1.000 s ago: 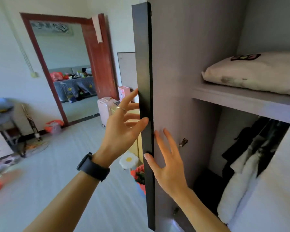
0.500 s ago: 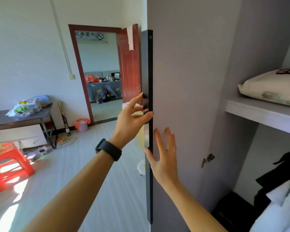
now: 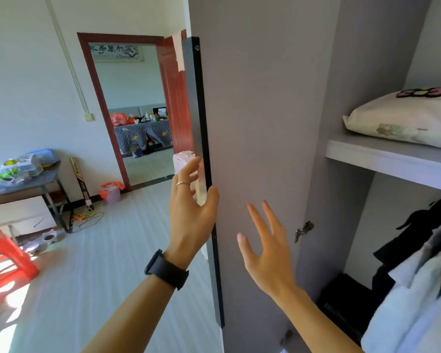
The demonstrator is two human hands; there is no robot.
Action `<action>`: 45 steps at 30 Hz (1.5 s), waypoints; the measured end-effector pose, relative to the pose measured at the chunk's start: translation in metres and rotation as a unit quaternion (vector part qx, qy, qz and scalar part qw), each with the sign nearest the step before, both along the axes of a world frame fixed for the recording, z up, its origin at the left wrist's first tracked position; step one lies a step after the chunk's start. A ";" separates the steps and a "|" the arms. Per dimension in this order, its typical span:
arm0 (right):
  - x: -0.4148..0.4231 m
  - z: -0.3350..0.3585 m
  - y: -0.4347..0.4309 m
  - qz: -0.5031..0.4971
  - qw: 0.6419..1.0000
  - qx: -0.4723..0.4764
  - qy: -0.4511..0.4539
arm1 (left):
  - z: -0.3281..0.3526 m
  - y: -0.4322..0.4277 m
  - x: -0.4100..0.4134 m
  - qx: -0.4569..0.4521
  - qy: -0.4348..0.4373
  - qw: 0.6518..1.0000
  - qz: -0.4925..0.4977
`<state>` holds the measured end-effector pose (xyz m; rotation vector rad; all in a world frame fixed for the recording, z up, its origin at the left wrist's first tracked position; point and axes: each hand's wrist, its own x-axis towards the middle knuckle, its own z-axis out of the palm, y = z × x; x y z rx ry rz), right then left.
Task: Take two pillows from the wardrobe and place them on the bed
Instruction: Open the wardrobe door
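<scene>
One pillow (image 3: 402, 121) flat on the upper shelf (image 3: 382, 159) of the wardrobe (image 3: 362, 72), untouched. No second in view, nor the bed. Judged barely begun, with both pillows left to carry.

Door (image 3: 252, 110) swung wide. Left hand (image 3: 191, 207) at its dark edge, fingers spread. Right hand (image 3: 267, 253) splayed by the panel, gripping nothing, contact unclear.

Open room before the shelf; hanging clothes (image 3: 418, 250) below.

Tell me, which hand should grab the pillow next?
Probably the right hand: it is open by the door's inner face, nearer the pillow on the shelf. The left hand is at the door's outer edge, farther away.
</scene>
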<state>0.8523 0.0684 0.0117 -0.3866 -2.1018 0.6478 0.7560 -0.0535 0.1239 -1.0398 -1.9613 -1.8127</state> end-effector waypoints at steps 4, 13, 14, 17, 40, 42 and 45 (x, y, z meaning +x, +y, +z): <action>0.079 -0.016 0.023 -0.072 0.997 -0.002 0.021 | -0.044 0.025 0.040 -0.082 0.001 0.991 -0.108; 0.243 -0.005 0.069 -0.348 0.935 0.053 -0.041 | -0.088 0.159 0.139 -0.228 0.015 0.909 -0.349; 0.259 0.000 0.074 -0.377 0.923 0.062 -0.047 | -0.086 0.174 0.152 -0.227 0.019 0.900 -0.371; 0.303 0.018 0.091 -0.458 0.881 0.098 -0.063 | -0.072 0.216 0.189 -0.211 0.028 0.876 -0.433; 0.385 0.105 0.229 -0.676 0.692 0.198 -0.159 | 0.008 0.346 0.254 -0.085 -0.078 0.831 -0.545; 0.384 0.108 0.225 -0.680 0.690 0.185 -0.165 | 0.011 0.344 0.252 -0.086 -0.076 0.825 -0.553; 0.381 0.112 0.210 -0.687 0.687 0.157 -0.180 | 0.015 0.337 0.246 -0.096 -0.074 0.813 -0.570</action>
